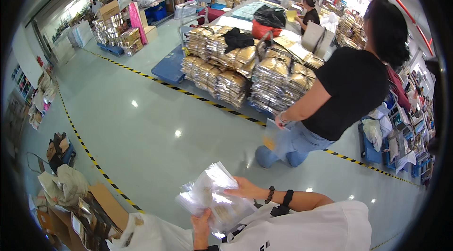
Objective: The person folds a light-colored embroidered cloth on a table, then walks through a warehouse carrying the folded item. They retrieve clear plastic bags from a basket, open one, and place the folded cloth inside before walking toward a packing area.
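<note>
Both of my hands hold a loose stack of clear, shiny plastic bags (214,192) in front of my body. At the stack's near left edge, my left hand (202,221) is closed with the thumb on top. From the right, my right hand (244,188) reaches over the stack, its fingers gripping the upper right side. Light glares off the plastic, and the fingers beneath are hidden. A dark bead bracelet (270,195) and a black band (286,198) are on my right wrist.
A person in a black shirt (354,90) stands ahead right, holding a clear sheet. Beyond are bundled packages (217,69) on a blue platform (167,67). Black-yellow tape (198,96) crosses the floor. Cardboard (109,206) and sacks (63,185) lie at lower left.
</note>
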Demonstrator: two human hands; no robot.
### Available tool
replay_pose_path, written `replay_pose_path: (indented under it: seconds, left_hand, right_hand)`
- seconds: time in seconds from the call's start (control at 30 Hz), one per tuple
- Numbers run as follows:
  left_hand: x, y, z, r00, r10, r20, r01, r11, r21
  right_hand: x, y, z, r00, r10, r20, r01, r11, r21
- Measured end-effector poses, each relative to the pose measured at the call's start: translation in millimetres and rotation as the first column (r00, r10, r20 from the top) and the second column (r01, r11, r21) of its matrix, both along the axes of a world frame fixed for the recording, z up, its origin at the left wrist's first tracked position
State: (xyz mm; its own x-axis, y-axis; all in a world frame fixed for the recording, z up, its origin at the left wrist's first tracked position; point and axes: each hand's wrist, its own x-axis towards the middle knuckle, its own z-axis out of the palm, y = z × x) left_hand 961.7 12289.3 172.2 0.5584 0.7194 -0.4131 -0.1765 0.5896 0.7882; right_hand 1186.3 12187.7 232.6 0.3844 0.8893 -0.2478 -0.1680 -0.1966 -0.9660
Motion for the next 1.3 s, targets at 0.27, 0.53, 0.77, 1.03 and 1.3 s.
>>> replay_pose_path:
  seconds: [0.27,0.53,0.77,1.03,1.3]
  left_hand:
    - [-11,274,-32,0.983,0.113,-0.148,-0.100,0.991,0.092]
    - [20,549,10,0.988,0.139,-0.063,-0.137,0.990,0.030]
    - [118,837,-5,0.966,0.090,-0.243,-0.054,0.987,0.149]
    - [354,1141,23,0.862,-0.424,-0.278,0.452,0.891,0.042]
    - [584,1363,25,0.893,-0.375,-0.250,0.403,0.912,0.072]
  right_hand:
    - [28,310,-46,0.970,0.244,0.021,-0.242,0.968,-0.073]
    - [53,616,-1,0.933,0.358,0.028,-0.358,0.934,-0.012]
    - [146,867,-30,0.975,0.217,0.045,-0.215,0.975,-0.049]
    - [347,1070,-29,0.957,-0.209,-0.203,0.197,0.977,-0.078]
    - [552,1285,-4,0.923,-0.304,-0.236,0.286,0.952,-0.108]
